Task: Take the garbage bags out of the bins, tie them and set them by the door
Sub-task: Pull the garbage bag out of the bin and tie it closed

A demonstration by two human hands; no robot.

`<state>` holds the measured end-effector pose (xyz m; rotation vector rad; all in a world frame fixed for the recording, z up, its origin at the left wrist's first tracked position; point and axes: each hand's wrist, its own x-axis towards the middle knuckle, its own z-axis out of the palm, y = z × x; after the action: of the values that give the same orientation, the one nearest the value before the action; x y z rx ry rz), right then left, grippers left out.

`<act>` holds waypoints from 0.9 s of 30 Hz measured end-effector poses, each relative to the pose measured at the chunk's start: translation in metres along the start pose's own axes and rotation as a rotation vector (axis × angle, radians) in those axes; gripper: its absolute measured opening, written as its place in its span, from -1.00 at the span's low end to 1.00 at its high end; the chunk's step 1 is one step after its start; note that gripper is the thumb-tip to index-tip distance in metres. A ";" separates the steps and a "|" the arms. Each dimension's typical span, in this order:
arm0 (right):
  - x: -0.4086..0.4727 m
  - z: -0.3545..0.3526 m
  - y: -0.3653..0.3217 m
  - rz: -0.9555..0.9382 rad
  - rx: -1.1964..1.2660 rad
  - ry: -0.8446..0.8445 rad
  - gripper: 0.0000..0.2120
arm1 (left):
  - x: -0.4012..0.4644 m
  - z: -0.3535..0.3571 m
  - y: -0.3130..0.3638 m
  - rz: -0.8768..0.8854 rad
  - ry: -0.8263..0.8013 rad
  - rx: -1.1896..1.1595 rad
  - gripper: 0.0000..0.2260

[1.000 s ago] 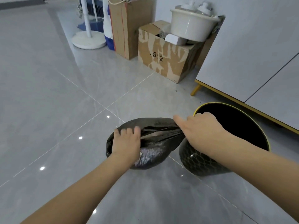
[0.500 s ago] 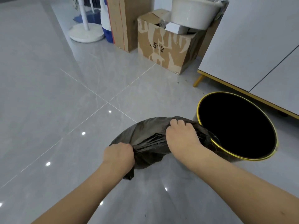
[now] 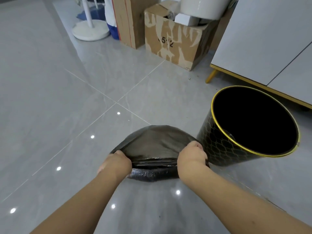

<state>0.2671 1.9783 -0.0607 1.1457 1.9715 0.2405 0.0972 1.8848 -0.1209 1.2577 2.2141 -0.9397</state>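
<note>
Head view showed you had the garbage bag out of the empty bin, resting untied on the floor just beside it, left hand and right hand each clamped on its mouth, with open floor leftward, boxes well ahead

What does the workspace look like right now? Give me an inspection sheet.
Surface: glossy grey tiled floor, light spots reflected.
Job's things: black bag out of the bin, on the floor, not tied; black bin with gold rim upright beside it, inside dark.
Clutter: small crumbs near the box.
Grippers: left hand and right hand each grip the bag's top, stretched between them.
Cables: nothing seen.
Surroundings: cardboard boxes, white basin, fan base, white cabinet on gold legs.
</note>
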 end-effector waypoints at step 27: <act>0.025 0.039 0.025 -0.110 0.925 -0.561 -0.77 | 0.011 0.012 -0.020 -0.237 -0.320 -0.512 -0.71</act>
<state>0.3057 2.0039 -0.0868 1.4278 1.6099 -1.0439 0.0749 1.8756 -0.1294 0.5811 2.1749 -0.5459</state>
